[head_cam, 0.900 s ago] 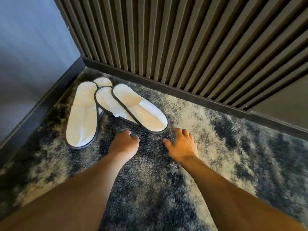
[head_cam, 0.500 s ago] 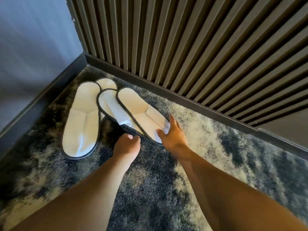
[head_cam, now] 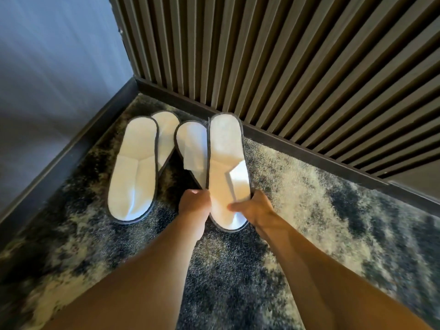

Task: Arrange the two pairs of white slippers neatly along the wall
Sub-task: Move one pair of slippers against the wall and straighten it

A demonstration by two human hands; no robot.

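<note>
White terry slippers with dark piping lie in the corner of the carpeted floor, where the grey wall on the left meets the slatted wooden wall. Farthest left, the first slipper lies flat with its heel toward the corner, just beside the grey wall's skirting. It overlaps the second slipper, which peeks out from under its right edge. Next comes the third slipper, angled a little and partly tucked under the fourth.

The left hand sits at the toe end of that third slipper, fingers curled under; I cannot tell whether its grip is closed on the edge or merely resting against it. The fourth slipper runs straight toward the slatted wall, heel almost touching the dark skirting. The right hand has its grip clamped on the toe end, thumb on top and fingers wrapped round the right edge. Beyond it the mottled carpet is bare.

Neither pair looks sorted to me: both still overlap, so the job seems barely started. The risk I see is in the overlap. Pulling the fourth slipper sideways could drag the third along and skew it, since one lies on the other. These thin soles are floppy, too, so a one-ended hold may let the heel fold or catch on the carpet pile. The loose band on the fourth could also crumple under the thumb.
</note>
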